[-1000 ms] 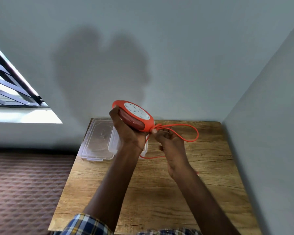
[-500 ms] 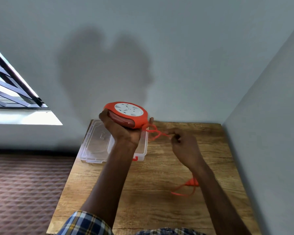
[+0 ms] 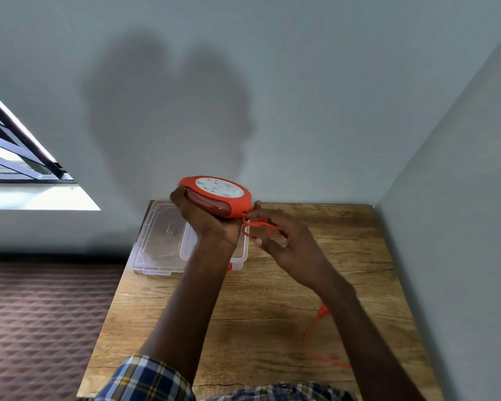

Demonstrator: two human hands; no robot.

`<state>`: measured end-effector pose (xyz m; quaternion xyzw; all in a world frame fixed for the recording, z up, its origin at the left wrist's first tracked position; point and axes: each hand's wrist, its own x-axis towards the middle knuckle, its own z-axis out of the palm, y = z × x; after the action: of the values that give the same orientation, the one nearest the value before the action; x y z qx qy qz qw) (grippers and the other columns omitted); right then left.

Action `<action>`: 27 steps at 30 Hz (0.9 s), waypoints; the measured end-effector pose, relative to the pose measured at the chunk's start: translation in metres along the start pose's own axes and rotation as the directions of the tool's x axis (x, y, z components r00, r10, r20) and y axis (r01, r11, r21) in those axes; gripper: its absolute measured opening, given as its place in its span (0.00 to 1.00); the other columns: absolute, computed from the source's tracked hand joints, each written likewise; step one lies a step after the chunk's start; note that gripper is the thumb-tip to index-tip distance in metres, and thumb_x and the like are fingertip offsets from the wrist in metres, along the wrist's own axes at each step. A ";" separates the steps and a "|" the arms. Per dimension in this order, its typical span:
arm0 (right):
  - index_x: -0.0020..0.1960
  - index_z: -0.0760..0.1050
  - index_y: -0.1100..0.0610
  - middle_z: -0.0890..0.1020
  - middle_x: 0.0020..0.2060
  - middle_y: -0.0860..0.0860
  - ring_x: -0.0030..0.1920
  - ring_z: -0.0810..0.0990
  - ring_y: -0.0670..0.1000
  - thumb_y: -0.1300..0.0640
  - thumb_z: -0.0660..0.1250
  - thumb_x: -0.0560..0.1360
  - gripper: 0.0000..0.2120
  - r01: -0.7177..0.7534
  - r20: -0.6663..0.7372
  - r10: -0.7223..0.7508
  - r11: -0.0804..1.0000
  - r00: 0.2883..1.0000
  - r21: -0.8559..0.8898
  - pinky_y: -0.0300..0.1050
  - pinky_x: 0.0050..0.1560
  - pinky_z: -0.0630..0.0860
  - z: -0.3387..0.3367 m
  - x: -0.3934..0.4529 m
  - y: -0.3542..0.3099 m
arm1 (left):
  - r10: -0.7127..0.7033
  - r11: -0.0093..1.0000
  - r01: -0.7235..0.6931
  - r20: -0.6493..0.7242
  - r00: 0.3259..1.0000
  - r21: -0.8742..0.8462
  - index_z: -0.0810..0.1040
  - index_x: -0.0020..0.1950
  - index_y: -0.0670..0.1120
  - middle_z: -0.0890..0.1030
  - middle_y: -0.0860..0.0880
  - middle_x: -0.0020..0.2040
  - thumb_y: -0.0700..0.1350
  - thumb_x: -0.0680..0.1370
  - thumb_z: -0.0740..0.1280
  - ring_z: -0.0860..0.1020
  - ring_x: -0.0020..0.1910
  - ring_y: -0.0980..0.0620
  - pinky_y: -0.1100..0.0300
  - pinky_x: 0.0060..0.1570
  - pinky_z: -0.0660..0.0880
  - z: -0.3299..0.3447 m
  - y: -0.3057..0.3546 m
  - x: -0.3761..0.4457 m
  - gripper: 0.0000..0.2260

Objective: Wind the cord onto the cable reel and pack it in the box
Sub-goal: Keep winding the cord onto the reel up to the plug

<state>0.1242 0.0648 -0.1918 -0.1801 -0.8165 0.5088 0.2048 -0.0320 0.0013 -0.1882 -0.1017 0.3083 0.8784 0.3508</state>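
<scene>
Now cable reel (image 3: 214, 196) flat, socket face up.

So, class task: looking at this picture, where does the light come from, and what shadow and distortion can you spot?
Head view: daylight enters at the window on the left; a large soft shadow falls on the wall behind the reel; wide-angle distortion splays the walls and table edges.

left hand (image 3: 207, 219) gripping the round orange plastic cable reel with a white socket face (image 3: 214, 196) from beneath, forearm reaching up from a plaid sleeve (image 3: 145, 380), right hand (image 3: 289, 244) pinching the thin orange cord (image 3: 258, 227) just beside the reel, fingers curling
</scene>
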 end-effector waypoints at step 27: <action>0.54 0.84 0.46 0.80 0.55 0.40 0.56 0.80 0.43 0.71 0.64 0.69 0.25 0.008 -0.071 -0.012 0.999 0.997 -0.043 0.30 0.47 0.73 -0.009 -0.001 -0.011 | 0.035 0.998 -0.033 -0.027 0.999 0.057 0.80 0.66 0.48 0.83 0.42 0.57 0.69 0.82 0.53 0.81 0.57 0.39 0.38 0.56 0.81 0.009 -0.008 -0.001 0.30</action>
<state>0.1284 0.0666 -0.1786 -0.1985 -0.8204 0.4833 0.2325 -0.0252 0.0109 -0.1847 -0.0989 0.3393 0.8737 0.3343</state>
